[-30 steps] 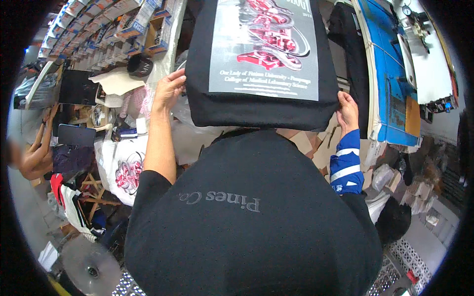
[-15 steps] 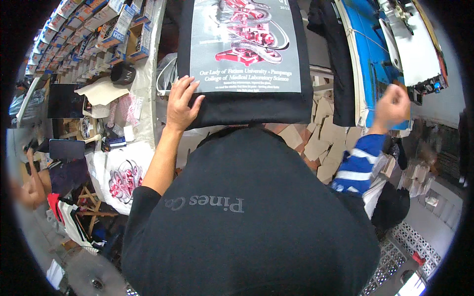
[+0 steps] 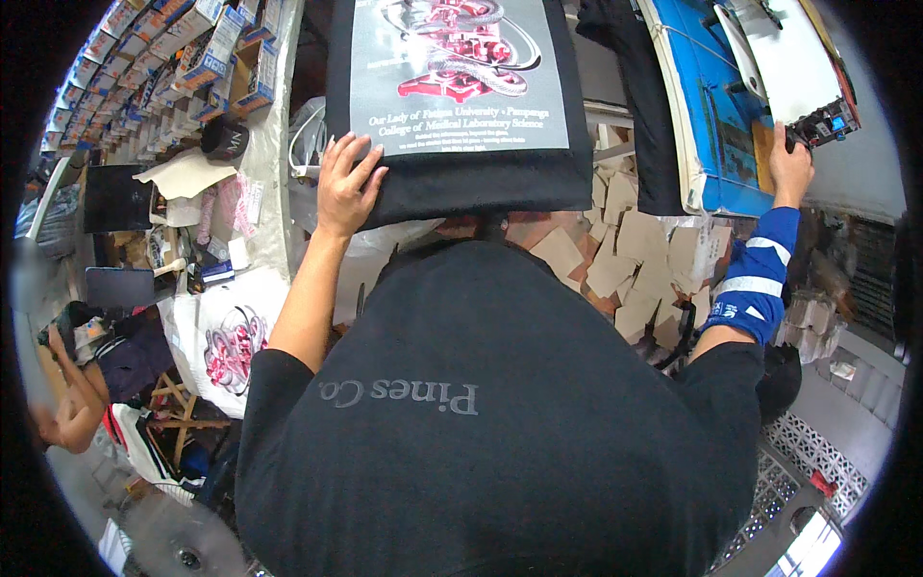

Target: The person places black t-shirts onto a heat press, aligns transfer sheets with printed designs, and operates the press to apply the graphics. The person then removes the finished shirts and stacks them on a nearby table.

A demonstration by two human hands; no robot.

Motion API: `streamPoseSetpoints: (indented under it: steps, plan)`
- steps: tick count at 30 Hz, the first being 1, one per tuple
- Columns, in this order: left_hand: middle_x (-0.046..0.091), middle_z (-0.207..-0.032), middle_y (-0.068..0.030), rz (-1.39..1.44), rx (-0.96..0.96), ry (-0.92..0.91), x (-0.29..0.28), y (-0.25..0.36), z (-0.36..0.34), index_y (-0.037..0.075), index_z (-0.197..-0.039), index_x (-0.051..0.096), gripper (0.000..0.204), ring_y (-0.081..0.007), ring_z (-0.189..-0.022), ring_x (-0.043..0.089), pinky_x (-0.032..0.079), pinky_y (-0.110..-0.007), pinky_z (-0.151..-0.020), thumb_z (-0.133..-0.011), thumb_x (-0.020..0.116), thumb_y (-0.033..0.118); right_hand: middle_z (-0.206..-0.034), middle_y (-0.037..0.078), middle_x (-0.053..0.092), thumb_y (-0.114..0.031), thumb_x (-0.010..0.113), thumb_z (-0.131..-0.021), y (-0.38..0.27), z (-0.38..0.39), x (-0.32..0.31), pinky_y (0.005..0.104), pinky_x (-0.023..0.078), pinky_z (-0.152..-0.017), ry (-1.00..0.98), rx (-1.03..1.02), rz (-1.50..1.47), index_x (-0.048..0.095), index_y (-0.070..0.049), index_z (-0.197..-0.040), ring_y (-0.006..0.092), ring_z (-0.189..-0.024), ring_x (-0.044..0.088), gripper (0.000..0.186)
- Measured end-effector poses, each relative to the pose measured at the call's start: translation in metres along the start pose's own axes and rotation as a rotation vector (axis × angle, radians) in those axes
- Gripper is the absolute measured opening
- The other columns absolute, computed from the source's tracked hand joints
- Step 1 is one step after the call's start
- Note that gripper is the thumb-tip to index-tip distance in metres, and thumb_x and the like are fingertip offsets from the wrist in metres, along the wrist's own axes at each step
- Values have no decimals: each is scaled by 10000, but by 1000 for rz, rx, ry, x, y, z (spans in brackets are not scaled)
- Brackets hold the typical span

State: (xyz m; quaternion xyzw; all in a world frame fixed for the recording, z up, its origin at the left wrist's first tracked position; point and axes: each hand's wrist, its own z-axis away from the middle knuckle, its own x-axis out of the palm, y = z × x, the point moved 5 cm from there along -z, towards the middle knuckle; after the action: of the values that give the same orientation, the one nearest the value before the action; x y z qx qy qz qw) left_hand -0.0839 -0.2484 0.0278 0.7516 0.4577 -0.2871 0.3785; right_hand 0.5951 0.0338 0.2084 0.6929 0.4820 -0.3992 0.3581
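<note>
My left hand (image 3: 346,188) lies with its fingers stretched over the near left edge of a black cloth (image 3: 471,183). The cloth is spread flat in front of me and carries a grey rectangular print (image 3: 385,82) with a pink and silver microscope picture and white lettering. On the far right my right hand (image 3: 791,173) reaches out, a blue and white sleeve on its forearm. Its fingers are closed on a black handle-like part (image 3: 797,140) beside a black device (image 3: 825,125) with a small blue screen. Part of that grip is hidden.
A blue surface (image 3: 710,115) with white edging and a white panel (image 3: 784,67) stand at the right. Cardboard pieces (image 3: 639,250) litter the floor. Boxes (image 3: 212,53) stack at the upper left, near a black cap (image 3: 224,139). Another person's arm (image 3: 77,394) shows far left.
My right hand has moved up and outward to the black part beside the device. My left hand stays at the cloth's edge. The whole view has shifted slightly.
</note>
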Motion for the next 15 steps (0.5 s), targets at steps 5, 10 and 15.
streamPoseSetpoints:
  steps: [5,10,15]
  plan:
    - [650,-1282,-103,-17,2,15,0,0,2,128,-1180,740,349,-340,-1271,559,401,-523,-1116,-836,791,159,-1252,297,655,-758,460,-913,-26,13,-19,492,397,-1093,0,-13,-3,700,33,-1200,456,-1221,581,876]
    - [653,-1277,-97,-17,-3,40,-4,1,4,132,-1165,744,329,-338,-1266,561,399,-521,-1118,-841,784,173,-1259,291,657,-704,535,-902,-72,40,-41,489,414,-1085,17,-67,-57,702,43,-1193,449,-1243,577,819]
    - [626,-1236,-93,3,-16,11,-6,8,2,118,-1158,689,370,-326,-1245,544,392,-519,-1107,-804,788,164,-1140,288,696,-664,573,-899,-129,87,-70,507,437,-1041,98,-135,-39,736,32,-1087,458,-1156,611,740]
